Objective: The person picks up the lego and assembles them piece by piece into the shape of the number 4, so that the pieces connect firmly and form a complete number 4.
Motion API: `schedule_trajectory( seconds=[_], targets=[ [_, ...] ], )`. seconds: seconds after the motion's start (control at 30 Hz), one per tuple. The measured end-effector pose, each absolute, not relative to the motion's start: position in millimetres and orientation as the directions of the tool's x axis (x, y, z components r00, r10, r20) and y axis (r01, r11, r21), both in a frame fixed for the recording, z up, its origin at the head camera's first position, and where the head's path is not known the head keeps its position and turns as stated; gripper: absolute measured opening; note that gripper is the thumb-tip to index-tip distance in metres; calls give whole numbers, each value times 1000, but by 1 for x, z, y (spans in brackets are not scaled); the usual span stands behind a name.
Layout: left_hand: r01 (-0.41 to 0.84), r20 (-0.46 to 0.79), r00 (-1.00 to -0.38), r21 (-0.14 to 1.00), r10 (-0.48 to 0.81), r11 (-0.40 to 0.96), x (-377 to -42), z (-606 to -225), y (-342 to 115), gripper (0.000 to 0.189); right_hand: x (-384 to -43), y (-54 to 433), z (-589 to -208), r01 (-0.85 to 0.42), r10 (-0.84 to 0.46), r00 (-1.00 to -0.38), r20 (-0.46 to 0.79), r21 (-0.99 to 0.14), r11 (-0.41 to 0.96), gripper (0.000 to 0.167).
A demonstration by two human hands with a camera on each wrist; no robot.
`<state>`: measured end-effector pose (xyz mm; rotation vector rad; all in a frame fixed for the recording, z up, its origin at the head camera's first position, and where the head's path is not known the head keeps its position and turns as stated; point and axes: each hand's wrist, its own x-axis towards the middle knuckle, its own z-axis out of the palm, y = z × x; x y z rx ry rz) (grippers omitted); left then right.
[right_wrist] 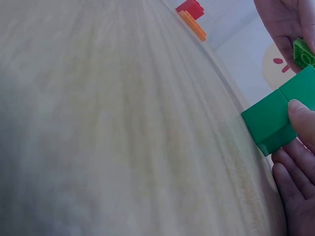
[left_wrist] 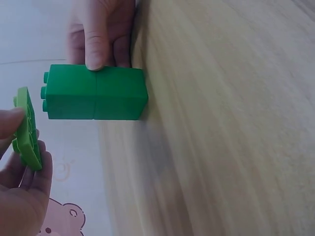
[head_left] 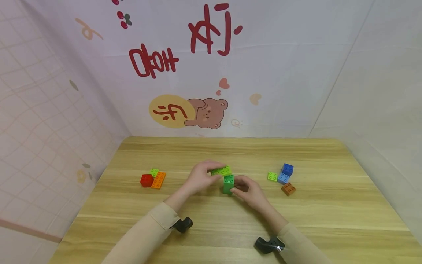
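Note:
My left hand (head_left: 202,176) pinches a thin lime-green plate brick (head_left: 222,171) by its edges, thumb on one side and fingers on the other. In the left wrist view this plate (left_wrist: 28,130) is tilted, just apart from the studded top of a green block stack (left_wrist: 96,92). Two darker green blocks make up that stack, one upon the other, upright on the table. My right hand (head_left: 250,191) holds the stack (head_left: 228,184) from the right, thumb on its near side. In the right wrist view the thumb lies close to the seam between both blocks.
To the left on the wooden table (head_left: 211,234) lie a red block (head_left: 146,180), an orange plate (head_left: 159,180) and a small lime plate (head_left: 154,172). On the right are a dark blue block (head_left: 287,169), a light blue one (head_left: 283,178), a brown one (head_left: 288,189) and a lime plate (head_left: 272,176).

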<state>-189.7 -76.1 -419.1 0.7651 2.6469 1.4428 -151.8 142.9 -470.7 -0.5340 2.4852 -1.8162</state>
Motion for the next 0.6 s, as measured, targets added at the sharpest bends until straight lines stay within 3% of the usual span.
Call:
schedule_trajectory(
  seconds=[0.6],
  targets=[
    [484, 169, -813, 727, 557, 487, -190, -411, -72, 35, -153, 144, -473, -287, -293, -934, 203, -916, 280, 31]
  ],
)
